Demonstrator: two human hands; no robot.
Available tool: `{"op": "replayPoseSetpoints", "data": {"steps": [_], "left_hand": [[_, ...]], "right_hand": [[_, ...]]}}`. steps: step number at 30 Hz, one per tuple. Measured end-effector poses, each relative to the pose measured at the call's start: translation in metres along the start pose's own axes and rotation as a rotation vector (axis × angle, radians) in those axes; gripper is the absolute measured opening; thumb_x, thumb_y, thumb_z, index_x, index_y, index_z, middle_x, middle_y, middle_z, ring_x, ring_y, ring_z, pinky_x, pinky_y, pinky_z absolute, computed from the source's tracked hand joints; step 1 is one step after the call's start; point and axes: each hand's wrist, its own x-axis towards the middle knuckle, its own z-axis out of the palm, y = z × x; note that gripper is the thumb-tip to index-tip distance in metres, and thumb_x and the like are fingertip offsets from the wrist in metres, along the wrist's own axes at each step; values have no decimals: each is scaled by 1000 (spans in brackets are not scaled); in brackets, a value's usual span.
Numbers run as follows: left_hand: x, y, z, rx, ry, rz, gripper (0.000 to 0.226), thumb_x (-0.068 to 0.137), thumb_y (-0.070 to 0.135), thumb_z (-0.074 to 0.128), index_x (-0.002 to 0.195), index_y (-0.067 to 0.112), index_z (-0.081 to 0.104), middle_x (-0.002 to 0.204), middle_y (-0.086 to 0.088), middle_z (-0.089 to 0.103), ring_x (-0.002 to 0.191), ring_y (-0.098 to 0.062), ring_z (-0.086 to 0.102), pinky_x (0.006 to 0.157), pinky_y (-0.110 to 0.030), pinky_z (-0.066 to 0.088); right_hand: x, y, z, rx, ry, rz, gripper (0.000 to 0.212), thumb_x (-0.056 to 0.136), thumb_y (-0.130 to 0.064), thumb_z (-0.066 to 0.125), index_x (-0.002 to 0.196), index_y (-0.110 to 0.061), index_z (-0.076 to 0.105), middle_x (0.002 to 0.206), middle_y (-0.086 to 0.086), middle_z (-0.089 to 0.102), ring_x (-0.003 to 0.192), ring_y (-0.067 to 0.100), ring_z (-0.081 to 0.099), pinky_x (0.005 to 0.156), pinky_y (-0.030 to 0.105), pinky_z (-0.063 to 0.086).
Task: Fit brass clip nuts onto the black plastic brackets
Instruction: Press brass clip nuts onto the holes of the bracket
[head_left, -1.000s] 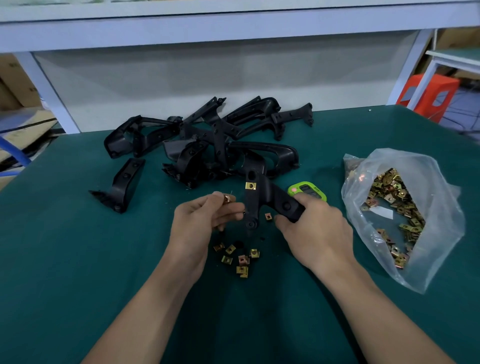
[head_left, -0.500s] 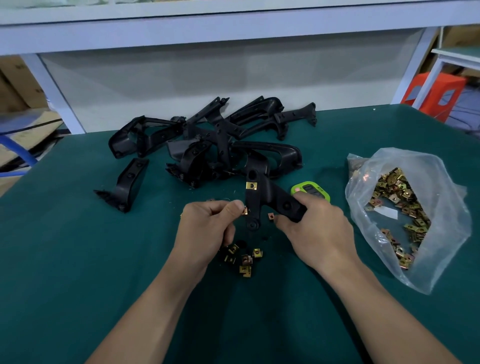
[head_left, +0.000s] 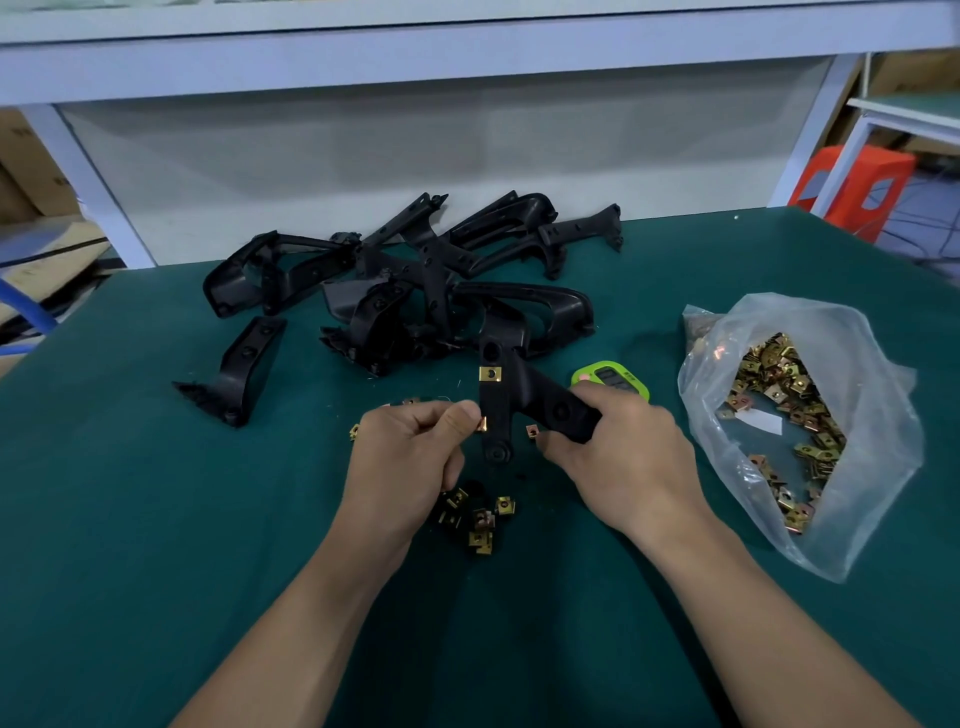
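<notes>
My right hand grips a black plastic bracket by its right arm and holds it just above the green mat. One brass clip nut sits clipped on the bracket's upper edge. My left hand pinches a second brass clip nut between thumb and forefinger, pressed against the left edge of the bracket's lower leg. Several loose clip nuts lie on the mat below my hands, and one more clip nut lies by my right thumb.
A heap of black brackets lies behind my hands, with a single bracket apart at the left. An open clear bag of clip nuts rests at the right. A green timer sits behind my right hand.
My left hand has carried the pinched clip nut rightward from open air to the lower leg's left edge. The right hand has kept its grip on the bracket.
</notes>
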Motion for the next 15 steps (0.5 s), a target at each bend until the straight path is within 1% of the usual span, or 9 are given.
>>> {"op": "replayPoseSetpoints", "data": {"steps": [3,5,7,9,11,13,15], "left_hand": [[-4,2,4,-8,35,-2,35,98,34,66,64,28,74,40,5,43,42,-7,33,45,-14,33],[-7,3,8,3,66,7,34,98,33,66,68,19,74,39,4,43,40,-6,34,44,-15,34],[-9,3,10,32,85,18,41,99,31,65,65,8,68,39,3,43,38,-7,32,42,-17,33],[-11,4,12,40,79,29,49,99,28,64,59,2,54,40,2,39,39,-9,30,40,-20,29],[-13,6,15,20,65,28,54,100,24,64,52,9,43,42,3,33,41,-11,27,39,-23,25],[-13,7,17,16,65,19,56,100,24,63,50,15,40,44,5,30,42,-12,25,39,-22,22],[-13,6,17,28,74,3,55,100,27,63,53,11,39,43,7,29,42,-12,25,40,-22,22]], "right_hand": [[-3,-1,3,7,29,4,24,81,-53,74,90,-35,63,69,-10,59,75,29,60,63,35,46],[-5,-2,6,13,61,9,23,82,-53,74,86,-35,59,67,-11,58,73,28,58,61,34,43],[-8,-3,10,10,84,11,23,83,-52,73,84,-35,57,64,-13,54,70,27,53,60,33,37],[-10,-4,12,0,105,12,24,83,-53,72,87,-34,58,63,-12,52,69,26,49,60,33,35],[-13,-5,15,-10,116,7,25,83,-54,71,89,-34,58,64,-11,54,69,26,49,62,33,35],[-13,-5,16,-12,126,5,25,83,-54,70,89,-34,57,64,-11,54,69,25,49,62,33,35],[-13,-5,16,-12,128,5,24,84,-54,69,89,-34,57,64,-12,53,68,25,48,62,33,34]]}}
